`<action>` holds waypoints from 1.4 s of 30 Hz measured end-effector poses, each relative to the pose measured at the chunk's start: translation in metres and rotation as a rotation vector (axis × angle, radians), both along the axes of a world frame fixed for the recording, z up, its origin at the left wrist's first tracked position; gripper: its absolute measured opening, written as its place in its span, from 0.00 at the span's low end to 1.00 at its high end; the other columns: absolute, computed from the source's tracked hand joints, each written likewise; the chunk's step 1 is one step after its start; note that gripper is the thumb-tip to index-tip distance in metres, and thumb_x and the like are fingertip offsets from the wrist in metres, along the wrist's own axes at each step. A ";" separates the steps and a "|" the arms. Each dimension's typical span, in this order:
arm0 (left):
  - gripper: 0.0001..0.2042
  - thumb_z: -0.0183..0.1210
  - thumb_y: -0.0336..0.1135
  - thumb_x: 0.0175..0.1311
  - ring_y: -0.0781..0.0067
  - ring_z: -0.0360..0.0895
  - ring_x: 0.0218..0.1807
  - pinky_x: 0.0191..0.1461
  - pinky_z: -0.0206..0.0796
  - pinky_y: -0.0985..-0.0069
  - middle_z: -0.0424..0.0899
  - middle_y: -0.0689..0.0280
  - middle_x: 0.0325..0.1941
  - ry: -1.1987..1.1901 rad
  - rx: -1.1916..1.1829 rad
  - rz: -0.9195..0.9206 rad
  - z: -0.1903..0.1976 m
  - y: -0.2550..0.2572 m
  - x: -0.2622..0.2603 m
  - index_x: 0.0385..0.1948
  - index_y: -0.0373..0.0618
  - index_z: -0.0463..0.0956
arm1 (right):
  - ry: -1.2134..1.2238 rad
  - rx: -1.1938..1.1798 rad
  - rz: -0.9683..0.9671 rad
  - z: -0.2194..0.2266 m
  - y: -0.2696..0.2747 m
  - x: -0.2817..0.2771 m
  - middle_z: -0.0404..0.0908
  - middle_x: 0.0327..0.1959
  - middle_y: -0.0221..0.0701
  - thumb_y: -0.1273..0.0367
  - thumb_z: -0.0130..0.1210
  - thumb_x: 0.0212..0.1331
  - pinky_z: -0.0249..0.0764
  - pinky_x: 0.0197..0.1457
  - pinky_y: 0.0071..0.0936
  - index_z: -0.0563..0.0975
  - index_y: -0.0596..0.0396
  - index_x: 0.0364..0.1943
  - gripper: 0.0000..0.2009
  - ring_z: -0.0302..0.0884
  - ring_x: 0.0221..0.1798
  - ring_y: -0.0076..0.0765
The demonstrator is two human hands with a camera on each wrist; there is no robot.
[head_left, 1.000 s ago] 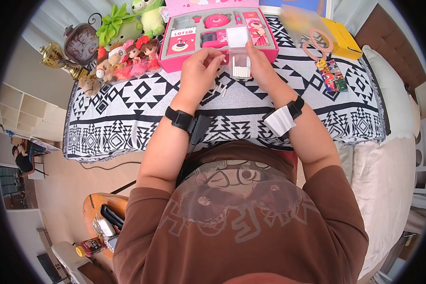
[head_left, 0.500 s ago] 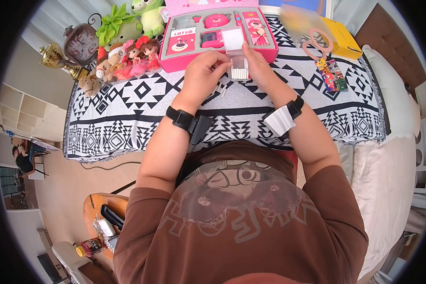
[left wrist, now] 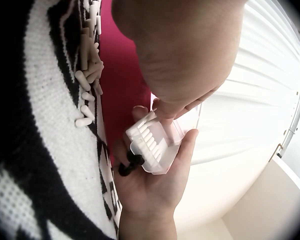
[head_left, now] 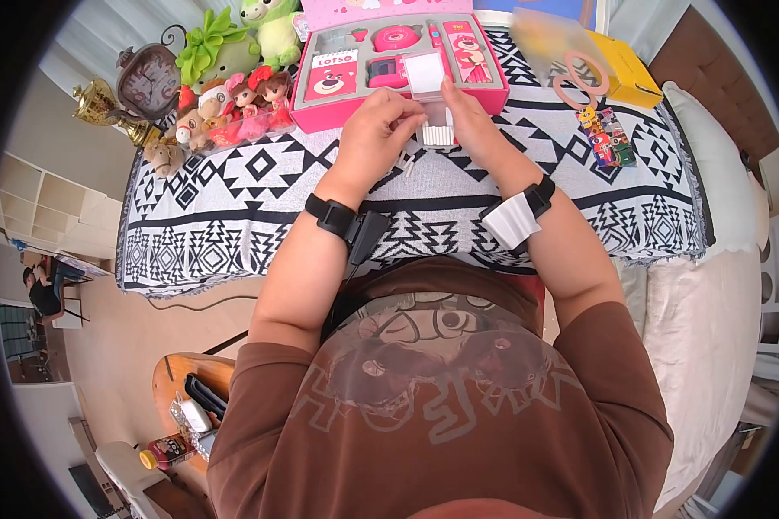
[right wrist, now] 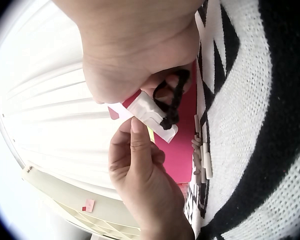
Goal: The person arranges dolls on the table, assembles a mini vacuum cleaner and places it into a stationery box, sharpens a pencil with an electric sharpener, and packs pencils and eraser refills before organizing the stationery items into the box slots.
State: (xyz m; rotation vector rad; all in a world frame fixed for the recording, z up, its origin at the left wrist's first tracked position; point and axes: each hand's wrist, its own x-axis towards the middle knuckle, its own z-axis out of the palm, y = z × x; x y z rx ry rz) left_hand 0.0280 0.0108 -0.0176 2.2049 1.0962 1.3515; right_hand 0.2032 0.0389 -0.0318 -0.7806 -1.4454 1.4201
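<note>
My right hand [head_left: 479, 128] holds a small clear plastic box [left wrist: 163, 165] with its lid [head_left: 426, 73] raised. Inside the box, a row of short white sticks [left wrist: 149, 139] lies side by side. My left hand [head_left: 373, 131] comes from the left, thumb and forefinger pinched together at the box opening; the white stick between them is mostly hidden. Below the hands, several loose white sticks [left wrist: 92, 70] lie on the patterned cloth [head_left: 312, 183]. A fuzzy black loop [right wrist: 176, 102] hangs by my right fingers.
Behind the hands stands an open pink gift box [head_left: 312, 118] with stationery. Dolls [head_left: 249, 112], plush toys [head_left: 221, 54], a clock [head_left: 150, 80] and a trophy [head_left: 104, 108] fill the left. Pink rings [head_left: 588, 73], a colourful card [head_left: 607, 138] and a yellow box [head_left: 636, 76] lie right.
My left hand has moved right, bringing the pinched white stick from beside the box to its opening. The raised lid has shifted slightly left; the right hand still holds the box.
</note>
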 end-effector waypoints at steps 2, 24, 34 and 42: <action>0.05 0.64 0.27 0.58 0.74 0.74 0.29 0.34 0.68 0.79 0.76 0.66 0.32 0.011 0.003 0.001 0.000 0.000 0.000 0.35 0.43 0.82 | 0.003 -0.009 0.002 0.002 -0.001 0.000 0.79 0.48 0.34 0.47 0.32 0.74 0.71 0.54 0.24 0.74 0.64 0.54 0.32 0.76 0.49 0.24; 0.08 0.62 0.30 0.59 0.70 0.76 0.30 0.34 0.69 0.75 0.77 0.64 0.33 0.067 -0.016 0.001 -0.005 0.002 0.000 0.40 0.43 0.83 | 0.016 -0.048 -0.003 -0.002 0.002 0.000 0.81 0.44 0.33 0.49 0.33 0.74 0.74 0.49 0.22 0.75 0.64 0.52 0.29 0.78 0.45 0.23; 0.08 0.60 0.28 0.60 0.70 0.77 0.31 0.36 0.70 0.76 0.78 0.63 0.33 -0.001 -0.018 0.060 0.000 -0.001 -0.001 0.41 0.43 0.81 | 0.040 -0.049 0.010 0.004 -0.002 0.002 0.81 0.43 0.33 0.48 0.33 0.74 0.74 0.49 0.22 0.76 0.63 0.50 0.30 0.78 0.45 0.23; 0.10 0.59 0.38 0.63 0.61 0.81 0.36 0.41 0.72 0.69 0.83 0.59 0.34 0.252 -0.075 0.290 0.003 -0.001 -0.011 0.40 0.43 0.81 | 0.054 0.003 -0.092 0.002 0.001 0.004 0.82 0.41 0.32 0.48 0.34 0.74 0.74 0.47 0.21 0.77 0.63 0.48 0.30 0.79 0.41 0.23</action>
